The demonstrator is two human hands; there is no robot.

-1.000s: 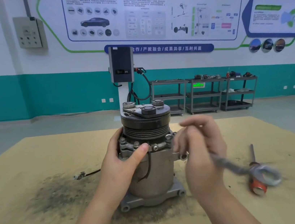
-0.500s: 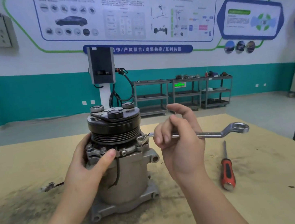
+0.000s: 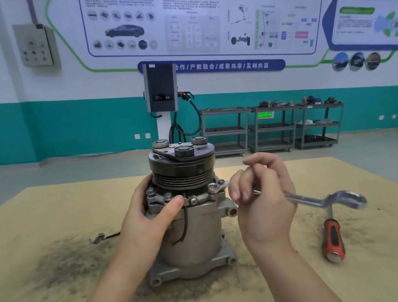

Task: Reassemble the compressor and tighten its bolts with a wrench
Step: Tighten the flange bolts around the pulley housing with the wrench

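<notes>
The grey metal compressor (image 3: 193, 243) stands upright on the table, its black grooved pulley on top. My left hand (image 3: 148, 216) wraps around its left side, thumb pressed on the flange below the pulley. My right hand (image 3: 263, 198) holds the shaft of a silver ring wrench (image 3: 310, 201). The wrench's near ring sits on a bolt (image 3: 214, 188) on the flange's right side. Its far ring end is blurred and points right and down.
A red and black screwdriver (image 3: 332, 239) lies on the tan table (image 3: 388, 265) to the right of the compressor. A small connector on a black wire (image 3: 100, 238) lies to the left. Dark grime covers the table around the base. Shelving carts stand by the far wall.
The wrench handle has swung from pointing level to the right down toward me, with its ring staying on the bolt. My left hand has kept its hold on the compressor.
</notes>
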